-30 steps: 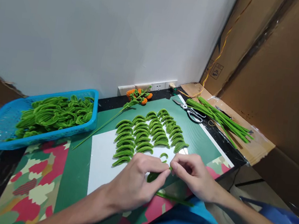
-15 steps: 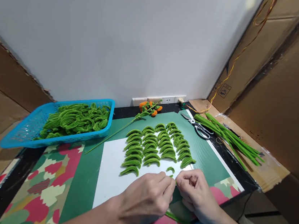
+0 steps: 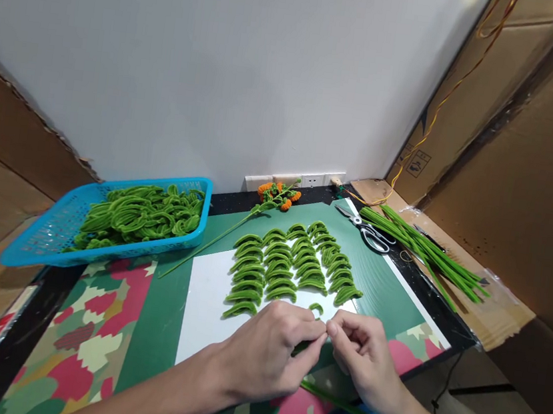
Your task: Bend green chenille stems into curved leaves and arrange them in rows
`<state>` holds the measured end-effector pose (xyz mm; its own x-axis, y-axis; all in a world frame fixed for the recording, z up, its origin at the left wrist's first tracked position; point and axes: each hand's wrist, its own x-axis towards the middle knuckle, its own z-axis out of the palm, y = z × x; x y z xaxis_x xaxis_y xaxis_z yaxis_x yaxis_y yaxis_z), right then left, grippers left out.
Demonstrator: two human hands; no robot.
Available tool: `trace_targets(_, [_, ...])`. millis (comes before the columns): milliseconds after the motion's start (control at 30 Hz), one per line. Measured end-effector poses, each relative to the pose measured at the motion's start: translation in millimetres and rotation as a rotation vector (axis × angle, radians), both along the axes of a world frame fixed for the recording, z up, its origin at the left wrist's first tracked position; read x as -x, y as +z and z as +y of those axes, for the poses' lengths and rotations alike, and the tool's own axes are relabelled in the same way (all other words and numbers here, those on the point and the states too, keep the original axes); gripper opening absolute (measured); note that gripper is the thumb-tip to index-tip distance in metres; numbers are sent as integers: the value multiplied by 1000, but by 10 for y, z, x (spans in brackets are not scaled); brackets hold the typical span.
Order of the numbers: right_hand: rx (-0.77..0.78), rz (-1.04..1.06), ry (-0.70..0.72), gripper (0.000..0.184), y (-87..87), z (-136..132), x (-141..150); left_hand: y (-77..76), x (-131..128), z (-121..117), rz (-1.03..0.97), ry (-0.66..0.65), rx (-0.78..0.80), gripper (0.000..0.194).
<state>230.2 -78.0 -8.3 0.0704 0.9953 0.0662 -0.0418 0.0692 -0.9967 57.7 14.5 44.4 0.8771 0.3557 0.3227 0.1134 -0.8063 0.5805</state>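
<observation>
My left hand (image 3: 284, 346) is closed in a pinch at the front of the white sheet (image 3: 211, 330). A green pipe cleaner (image 3: 333, 399) runs out from beneath it, past the table's front edge. My right hand (image 3: 364, 352) is also closed, thumb against forefinger, its tips meeting the left fingertips. Whatever lies between those tips is too small and covered to make out. Just beyond them is a small curled green piece (image 3: 316, 308), partly hidden by the fingers. Farther back, several curved green fuzzy leaf shapes (image 3: 278, 271) lie in columns on the sheet.
At left stands a blue plastic basket (image 3: 195, 231) heaped with green fuzzy pieces. An orange-flowered stem (image 3: 256, 211) lies behind the leaf columns. Scissors (image 3: 371, 235) and a bundle of green pipe cleaners (image 3: 427, 252) lie at right. Cardboard walls (image 3: 525, 150) flank the table.
My left hand has turned slightly, and its thumb and forefinger now point toward the right fingertips. A green sliver seen near the fingertips before is now covered. The leaf columns are unchanged.
</observation>
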Motion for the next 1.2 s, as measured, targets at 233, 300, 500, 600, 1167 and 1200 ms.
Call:
trace_targets(233, [-31,40,-99,49,-11,-19,54,5,-34,-36,-9,24,42,28])
trace_targets(300, [9,69,-76,50,-7,-18,44,-26,-26,-39,-18,18,-44,26])
trace_targets(500, [-11,-72,-112,47,86,-28,-99,-46,-34,54,25,132,516,17])
trace_targets(600, [-25,-50,-187,49,120,-19,-222,-73,-61,125,62,197,991,33])
trace_targets(1167, [185,532,-157,62,104,-6,42,-23,-102,-40,-53,104,1161,25])
trace_targets(1200, [218,605,-116,62,124,-5,73,-4,-92,-54,-64,94,1120,22])
